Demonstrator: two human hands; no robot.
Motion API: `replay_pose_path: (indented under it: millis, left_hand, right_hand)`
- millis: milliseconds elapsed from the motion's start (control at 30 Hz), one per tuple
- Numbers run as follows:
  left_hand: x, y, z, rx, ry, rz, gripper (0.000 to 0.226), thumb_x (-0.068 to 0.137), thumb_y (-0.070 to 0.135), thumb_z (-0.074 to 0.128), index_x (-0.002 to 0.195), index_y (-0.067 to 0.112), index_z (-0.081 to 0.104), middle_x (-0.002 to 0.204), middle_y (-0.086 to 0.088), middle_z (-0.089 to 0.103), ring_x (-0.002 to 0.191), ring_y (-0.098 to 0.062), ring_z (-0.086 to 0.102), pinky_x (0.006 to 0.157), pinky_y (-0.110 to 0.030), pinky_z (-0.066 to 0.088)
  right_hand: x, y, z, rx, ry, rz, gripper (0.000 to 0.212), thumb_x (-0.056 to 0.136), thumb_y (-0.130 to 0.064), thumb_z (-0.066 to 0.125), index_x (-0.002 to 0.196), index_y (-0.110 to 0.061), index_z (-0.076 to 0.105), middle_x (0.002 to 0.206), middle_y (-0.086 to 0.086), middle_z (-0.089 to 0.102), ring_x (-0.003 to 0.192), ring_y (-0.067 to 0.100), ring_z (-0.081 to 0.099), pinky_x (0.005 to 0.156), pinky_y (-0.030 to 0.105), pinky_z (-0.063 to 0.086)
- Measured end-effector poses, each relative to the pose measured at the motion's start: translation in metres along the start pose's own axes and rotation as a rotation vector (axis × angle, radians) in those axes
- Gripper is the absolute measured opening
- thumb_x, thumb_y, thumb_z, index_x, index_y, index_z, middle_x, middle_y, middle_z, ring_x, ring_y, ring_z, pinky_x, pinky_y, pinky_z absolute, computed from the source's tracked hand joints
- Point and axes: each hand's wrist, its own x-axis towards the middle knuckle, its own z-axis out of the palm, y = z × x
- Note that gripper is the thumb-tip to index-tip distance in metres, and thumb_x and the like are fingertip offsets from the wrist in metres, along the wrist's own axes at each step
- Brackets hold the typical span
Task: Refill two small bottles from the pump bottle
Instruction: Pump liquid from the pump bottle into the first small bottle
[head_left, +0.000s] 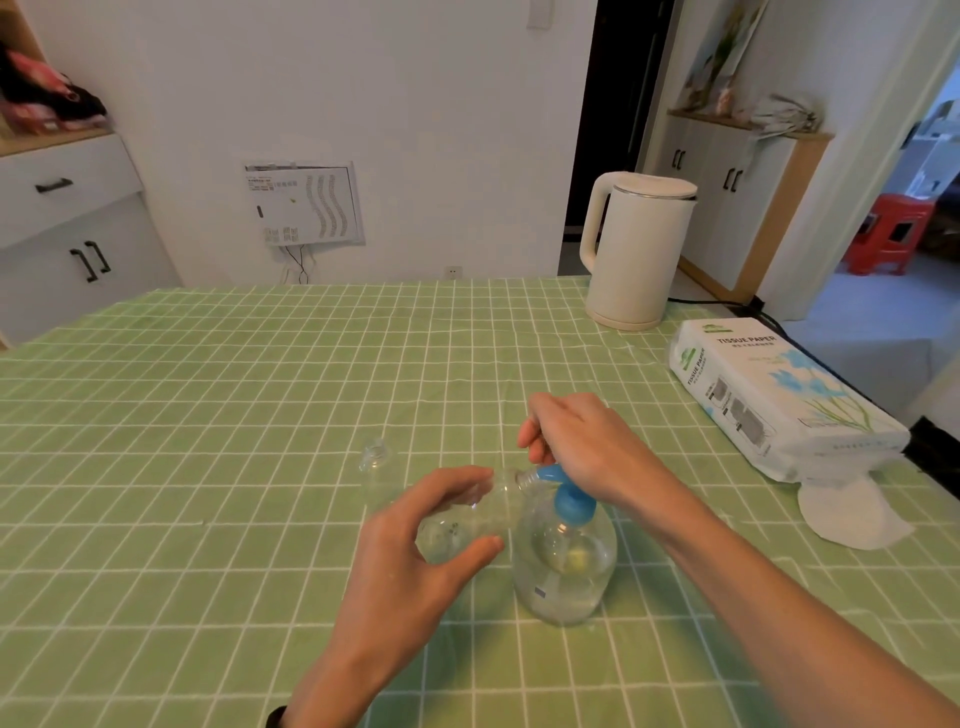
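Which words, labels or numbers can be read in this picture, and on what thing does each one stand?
"TISSUE PAPER": top of the tissue pack.
"TISSUE PAPER": again, on its end face.
Smaller print on the pack: too small to read.
Stickers on the wall panel: blurred.
Small label on the pump bottle: blurred.

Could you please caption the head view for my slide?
Left hand holds a small bottle to the pump bottle; right hand grips its pump.

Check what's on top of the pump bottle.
A blue pump tops the pump bottle; its spout meets the mouth of the small bottle in the left hand. The right hand covers the pump's top.
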Motion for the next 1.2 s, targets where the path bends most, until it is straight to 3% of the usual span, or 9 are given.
replay_pose_path:
  millis: [200, 333, 700, 867, 1033, 1200]
  left_hand:
    - [0.001, 0.005, -0.003, 0.000, 0.008, 0.011, 0.051, 0.077, 0.009, 0.092, 0.119, 0.030, 0.073, 0.114, 0.026, 0.077, 0.113, 0.003, 0.071, 0.097, -0.005, 0.048]
    - [0.001, 0.005, -0.003, -0.001, 0.011, 0.008, 0.051, 0.077, 0.010, 0.092, 0.119, 0.032, 0.074, 0.113, 0.026, 0.077, 0.112, 0.002, 0.071, 0.097, -0.006, 0.048]
    - [0.000, -0.003, 0.003, 0.002, -0.019, 0.000, 0.055, 0.077, 0.012, 0.092, 0.122, 0.036, 0.072, 0.116, 0.022, 0.076, 0.116, -0.001, 0.070, 0.098, -0.007, 0.047]
    - [-0.001, -0.004, 0.003, -0.014, -0.013, -0.002, 0.056, 0.077, 0.013, 0.092, 0.123, 0.039, 0.071, 0.116, 0.022, 0.077, 0.116, -0.003, 0.070, 0.098, -0.008, 0.047]
    - [-0.001, -0.001, -0.001, -0.014, 0.004, 0.007, 0.056, 0.077, 0.008, 0.092, 0.120, 0.038, 0.072, 0.114, 0.023, 0.077, 0.114, -0.001, 0.071, 0.097, -0.006, 0.047]
    - [0.000, -0.001, -0.002, -0.012, 0.018, 0.017, 0.056, 0.076, 0.005, 0.091, 0.120, 0.036, 0.073, 0.112, 0.021, 0.078, 0.112, -0.002, 0.071, 0.096, -0.005, 0.047]
  right_hand:
    - [-0.004, -0.008, -0.010, 0.186, 0.077, -0.001, 0.043, 0.100, -0.036, 0.046, 0.077, -0.018, 0.077, 0.069, -0.010, 0.076, 0.073, 0.007, 0.070, 0.073, 0.027, 0.048]
    - [-0.008, -0.002, -0.003, 0.129, 0.058, 0.013, 0.042, 0.101, -0.034, 0.047, 0.076, -0.019, 0.077, 0.074, -0.007, 0.077, 0.080, 0.010, 0.072, 0.083, 0.032, 0.055]
    - [-0.008, 0.011, 0.009, 0.108, 0.045, 0.072, 0.029, 0.098, -0.021, 0.058, 0.078, -0.019, 0.079, 0.074, -0.008, 0.078, 0.075, 0.005, 0.072, 0.070, 0.023, 0.050]
    - [-0.009, 0.008, 0.006, 0.092, 0.080, 0.064, 0.030, 0.097, -0.022, 0.058, 0.074, -0.019, 0.077, 0.066, -0.012, 0.075, 0.075, 0.007, 0.072, 0.078, 0.031, 0.058]
    - [-0.010, 0.002, 0.000, 0.073, 0.099, 0.048, 0.028, 0.094, -0.025, 0.060, 0.077, -0.012, 0.077, 0.073, -0.007, 0.078, 0.082, 0.014, 0.076, 0.084, 0.037, 0.060]
    - [-0.010, 0.002, 0.002, 0.082, 0.096, 0.066, 0.029, 0.095, -0.024, 0.059, 0.076, -0.015, 0.078, 0.072, -0.012, 0.078, 0.082, 0.010, 0.076, 0.083, 0.032, 0.060]
